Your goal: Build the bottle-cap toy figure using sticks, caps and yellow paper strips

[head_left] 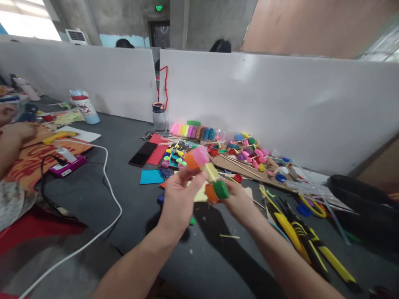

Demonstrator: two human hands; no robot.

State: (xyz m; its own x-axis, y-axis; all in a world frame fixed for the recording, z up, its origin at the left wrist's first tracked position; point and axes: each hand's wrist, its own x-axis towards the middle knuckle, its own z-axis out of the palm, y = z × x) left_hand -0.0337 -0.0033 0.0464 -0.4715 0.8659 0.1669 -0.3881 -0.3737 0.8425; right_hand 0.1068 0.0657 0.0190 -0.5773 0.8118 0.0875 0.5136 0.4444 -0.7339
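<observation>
Both hands hold a small colourful clay piece above the dark table. Its middle is a pale yellow block [211,172], with an orange and pink part [197,158] at the upper left and an orange and green part [217,191] at the lower right. My left hand [182,195] is closed on the left side of the piece, thumb against the yellow block. My right hand [238,201] grips the lower right part from behind; most of its fingertips are hidden. Pale yellow paper [200,194] lies beneath the hands.
Clay pieces and sticks [249,153] spread behind the hands, near a white partition [268,95]. Yellow-black tools [299,232] and a black container [358,199] are at right. A phone [143,154], bottle [159,118], white cable [112,195] and another person's arm [11,141] are left.
</observation>
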